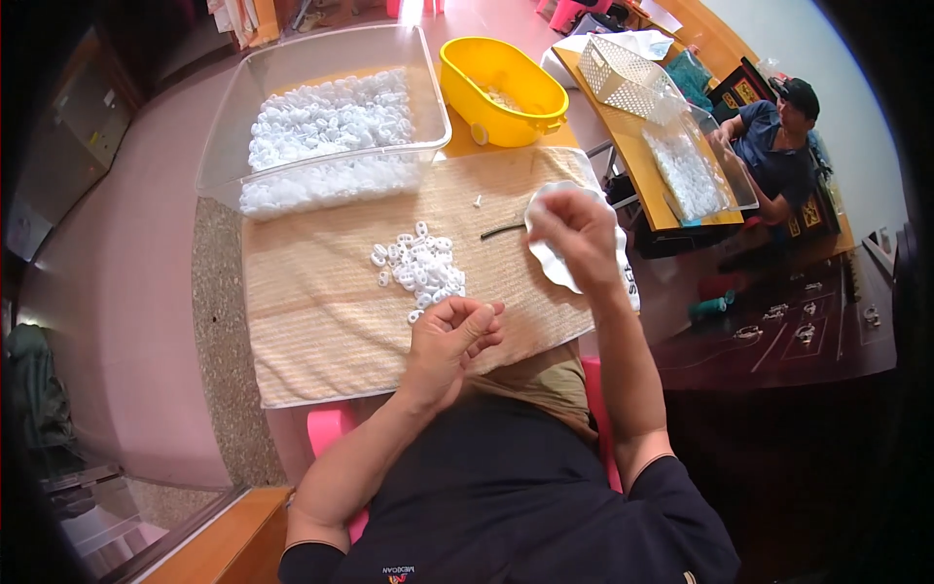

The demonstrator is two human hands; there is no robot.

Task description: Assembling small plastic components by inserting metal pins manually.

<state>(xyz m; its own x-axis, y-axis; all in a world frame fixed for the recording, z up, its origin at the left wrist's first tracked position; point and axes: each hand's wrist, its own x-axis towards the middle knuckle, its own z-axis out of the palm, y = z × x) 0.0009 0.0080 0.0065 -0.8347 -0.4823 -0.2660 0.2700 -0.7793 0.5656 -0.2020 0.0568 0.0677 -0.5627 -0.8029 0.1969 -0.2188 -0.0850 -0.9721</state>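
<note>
My left hand is closed in a pinch at the near side of a loose pile of small white plastic pieces with holes. What its fingertips hold, if anything, is too small to make out. Over a white dish with a wavy rim hovers my right hand, its fingers smeared by motion. The hand hides much of the dish's inside. A thin dark stick-like tool lies left of the dish, one end reaching its rim. Farther back, one tiny white part lies alone on the beige striped cloth.
A large clear bin full of white pieces stands at the back left. Right of it is a yellow oval tub with small pieces inside. A person sits at another table with a clear bin and a white basket.
</note>
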